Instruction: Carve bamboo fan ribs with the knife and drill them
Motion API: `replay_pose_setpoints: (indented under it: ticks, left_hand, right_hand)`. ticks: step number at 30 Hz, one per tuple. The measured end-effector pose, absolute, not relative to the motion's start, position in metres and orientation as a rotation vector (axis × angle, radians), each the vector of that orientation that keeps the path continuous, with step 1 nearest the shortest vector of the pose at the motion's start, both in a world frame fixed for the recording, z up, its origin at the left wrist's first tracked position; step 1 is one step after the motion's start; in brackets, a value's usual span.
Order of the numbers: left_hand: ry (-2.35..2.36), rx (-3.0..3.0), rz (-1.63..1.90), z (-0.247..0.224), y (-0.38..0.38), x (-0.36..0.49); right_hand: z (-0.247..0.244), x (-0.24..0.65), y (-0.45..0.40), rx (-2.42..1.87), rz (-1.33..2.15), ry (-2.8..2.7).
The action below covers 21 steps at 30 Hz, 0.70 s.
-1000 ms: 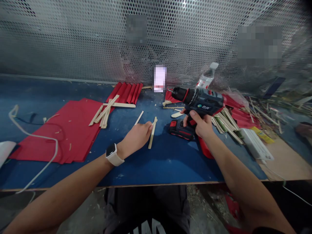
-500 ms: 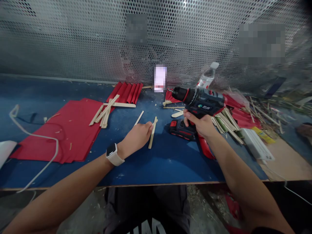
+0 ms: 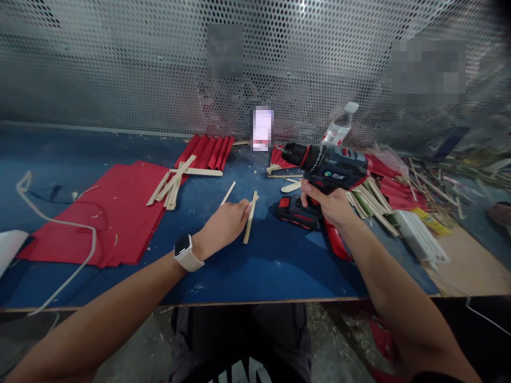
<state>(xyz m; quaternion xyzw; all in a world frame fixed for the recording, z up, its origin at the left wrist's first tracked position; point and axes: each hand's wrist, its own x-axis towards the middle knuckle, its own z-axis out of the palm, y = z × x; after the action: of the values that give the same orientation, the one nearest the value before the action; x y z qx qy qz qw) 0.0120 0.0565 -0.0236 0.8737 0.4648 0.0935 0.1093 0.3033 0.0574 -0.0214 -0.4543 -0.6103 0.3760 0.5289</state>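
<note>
My left hand (image 3: 228, 219) is closed in a pinch on pale bamboo strips (image 3: 249, 223) at the middle of the blue table; they seem to cross at my fingertips. Another thin strip (image 3: 228, 192) shows just behind that hand, its lower end hidden. My right hand (image 3: 328, 203) is wrapped around the grip of a black and red cordless drill (image 3: 333, 166). The drill's chuck points left, with a small bit at its tip, and its battery hangs low, close to the tabletop. Beneath my right wrist lies a red object (image 3: 336, 242), partly covered.
Red sheets (image 3: 99, 213) and a white cable (image 3: 64, 221) lie on the left. Crossed bamboo strips (image 3: 174, 183) rest by folded red paper (image 3: 205, 151). A plastic bottle (image 3: 339, 127) stands behind the drill. On the right are more strips (image 3: 375, 199) and a white power strip (image 3: 421, 236).
</note>
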Motion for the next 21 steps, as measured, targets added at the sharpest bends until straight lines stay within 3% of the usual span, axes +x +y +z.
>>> replay_pose_setpoints:
  ticks: [21]
  left_hand:
    - [1.373, 2.560, 0.312, -0.0238, 0.0566, 0.0108]
  right_hand:
    - [-0.0202, 0.2966, 0.0557, -1.077, 0.849, -1.361]
